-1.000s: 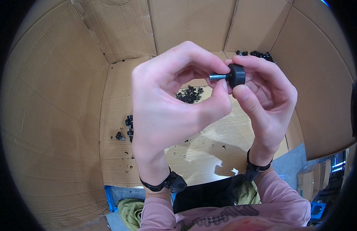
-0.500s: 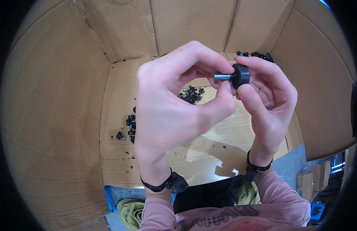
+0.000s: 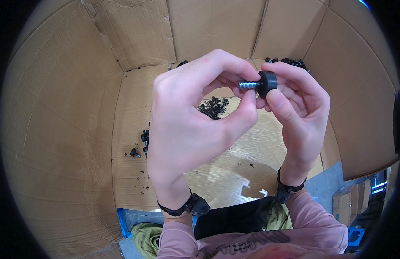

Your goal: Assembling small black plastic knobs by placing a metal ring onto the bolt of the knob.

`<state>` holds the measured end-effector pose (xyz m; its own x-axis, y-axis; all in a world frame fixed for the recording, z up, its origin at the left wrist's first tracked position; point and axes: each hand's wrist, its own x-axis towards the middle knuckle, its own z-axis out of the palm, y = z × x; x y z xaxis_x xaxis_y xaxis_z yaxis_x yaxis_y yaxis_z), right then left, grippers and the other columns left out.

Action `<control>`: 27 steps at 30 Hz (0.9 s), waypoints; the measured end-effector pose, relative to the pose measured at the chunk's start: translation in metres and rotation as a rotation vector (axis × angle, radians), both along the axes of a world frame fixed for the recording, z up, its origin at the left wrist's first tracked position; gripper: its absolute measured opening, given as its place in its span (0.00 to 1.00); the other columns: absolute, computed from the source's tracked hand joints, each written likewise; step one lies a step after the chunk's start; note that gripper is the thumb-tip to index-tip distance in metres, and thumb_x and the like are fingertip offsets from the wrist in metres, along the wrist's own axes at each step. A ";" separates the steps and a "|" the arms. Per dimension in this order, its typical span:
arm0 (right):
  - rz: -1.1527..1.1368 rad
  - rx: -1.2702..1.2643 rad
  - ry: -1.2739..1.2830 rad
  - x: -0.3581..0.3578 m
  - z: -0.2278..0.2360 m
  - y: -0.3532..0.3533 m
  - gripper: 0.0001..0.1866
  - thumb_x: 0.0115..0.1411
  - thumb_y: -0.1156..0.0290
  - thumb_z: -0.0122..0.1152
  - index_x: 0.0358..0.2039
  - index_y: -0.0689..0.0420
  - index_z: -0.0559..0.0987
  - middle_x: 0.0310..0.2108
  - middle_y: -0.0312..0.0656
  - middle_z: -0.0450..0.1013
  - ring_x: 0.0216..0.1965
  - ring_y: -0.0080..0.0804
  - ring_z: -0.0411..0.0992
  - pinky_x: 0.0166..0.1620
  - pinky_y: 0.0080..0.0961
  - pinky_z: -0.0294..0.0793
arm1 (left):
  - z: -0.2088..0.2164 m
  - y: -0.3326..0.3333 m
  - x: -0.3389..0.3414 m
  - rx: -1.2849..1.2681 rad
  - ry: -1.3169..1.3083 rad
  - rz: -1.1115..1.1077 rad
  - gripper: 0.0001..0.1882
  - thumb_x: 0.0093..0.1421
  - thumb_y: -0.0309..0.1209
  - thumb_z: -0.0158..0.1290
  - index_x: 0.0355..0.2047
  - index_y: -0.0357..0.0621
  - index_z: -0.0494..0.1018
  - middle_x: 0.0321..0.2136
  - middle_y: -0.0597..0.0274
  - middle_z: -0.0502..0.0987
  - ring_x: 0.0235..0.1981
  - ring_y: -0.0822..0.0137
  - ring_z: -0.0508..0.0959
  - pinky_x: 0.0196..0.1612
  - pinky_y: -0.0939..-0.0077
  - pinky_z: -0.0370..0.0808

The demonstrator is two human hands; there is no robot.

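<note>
Held up over the table is a black levelling foot (image 3: 269, 84), a round head with a shiny threaded stud pointing left. My right hand (image 3: 301, 110) grips the head between thumb and fingers. From the other side, my left hand (image 3: 182, 116) has its thumb and index finger pinched at the base of the stud, against the head's underside. Whether a small part sits between those left fingertips is hidden. Below the hands, a heap of small black pieces (image 3: 213, 107) lies on the board.
More black feet with studs (image 3: 145, 137) lie beyond my left wrist, one loose foot (image 3: 134, 153) beside them. Another pile of feet (image 3: 293, 64) sits at the far right corner. Small C-shaped bits (image 3: 142, 177) are scattered about. Tall cardboard walls (image 3: 217, 30) enclose the table's back and sides.
Both hands have shifted slightly left together with the foot. The pinch of the left hand and the hold of the right look much the same.
</note>
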<state>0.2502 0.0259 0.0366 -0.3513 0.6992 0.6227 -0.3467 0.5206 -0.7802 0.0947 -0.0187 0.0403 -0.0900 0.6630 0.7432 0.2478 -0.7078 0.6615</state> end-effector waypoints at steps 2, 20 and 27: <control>-0.007 -0.022 -0.004 0.000 0.001 0.000 0.19 0.55 0.76 0.61 0.47 0.70 0.71 0.37 0.45 0.74 0.32 0.24 0.76 0.36 0.12 0.73 | 0.001 -0.001 -0.001 -0.001 0.020 0.013 0.13 0.46 0.12 0.54 0.35 0.30 0.73 0.32 0.58 0.77 0.37 0.71 0.77 0.46 0.78 0.74; -0.037 -0.014 0.009 0.000 -0.002 0.005 0.20 0.56 0.71 0.62 0.46 0.68 0.72 0.35 0.43 0.75 0.31 0.22 0.75 0.35 0.11 0.72 | -0.001 0.007 -0.002 -0.066 -0.143 -0.210 0.11 0.52 0.17 0.56 0.38 0.29 0.72 0.35 0.54 0.76 0.39 0.69 0.76 0.45 0.78 0.73; -0.056 -0.010 0.015 -0.001 0.001 0.001 0.19 0.57 0.72 0.60 0.46 0.69 0.72 0.33 0.43 0.75 0.30 0.21 0.74 0.33 0.11 0.72 | -0.002 0.007 -0.003 -0.070 -0.152 -0.257 0.13 0.51 0.14 0.56 0.39 0.29 0.71 0.36 0.54 0.75 0.40 0.68 0.76 0.46 0.77 0.73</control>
<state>0.2493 0.0272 0.0372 -0.3022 0.7234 0.6208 -0.3291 0.5320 -0.7802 0.0913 -0.0121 0.0388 -0.0199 0.7274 0.6860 -0.0389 -0.6861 0.7264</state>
